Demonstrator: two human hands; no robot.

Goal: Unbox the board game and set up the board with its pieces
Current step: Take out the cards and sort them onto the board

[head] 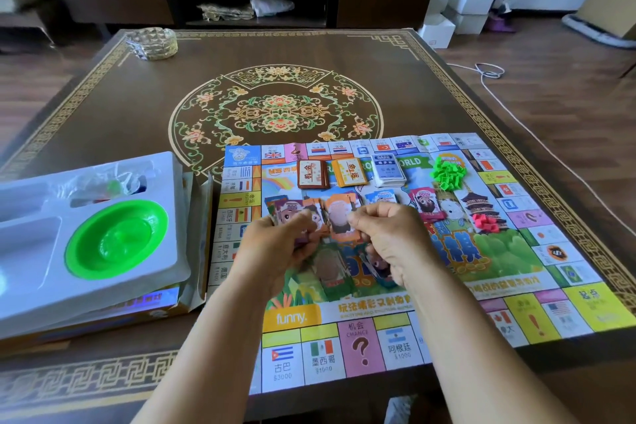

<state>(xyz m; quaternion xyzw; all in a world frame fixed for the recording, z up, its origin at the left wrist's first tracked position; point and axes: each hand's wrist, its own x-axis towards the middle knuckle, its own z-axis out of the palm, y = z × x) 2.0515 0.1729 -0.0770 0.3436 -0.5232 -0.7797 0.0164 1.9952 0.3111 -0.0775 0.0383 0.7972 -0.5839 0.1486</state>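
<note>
While both hands [275, 244] [385, 237] sort: three card decks [351, 172].

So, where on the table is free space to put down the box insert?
Free: the dark table beyond the board, between the glass dish and the far right corner. Crowded: the board's centre, with card stacks, green houses and both hands.

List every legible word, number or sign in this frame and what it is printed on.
"funny." on the game board
"CHANCE" with "?" on its pink square
"$3000" on the near-left flag square
"ORLD", partly covered, behind the blue card deck
"500" on a play-money note
Other squares, cards and notes: too small or blurred.
</note>
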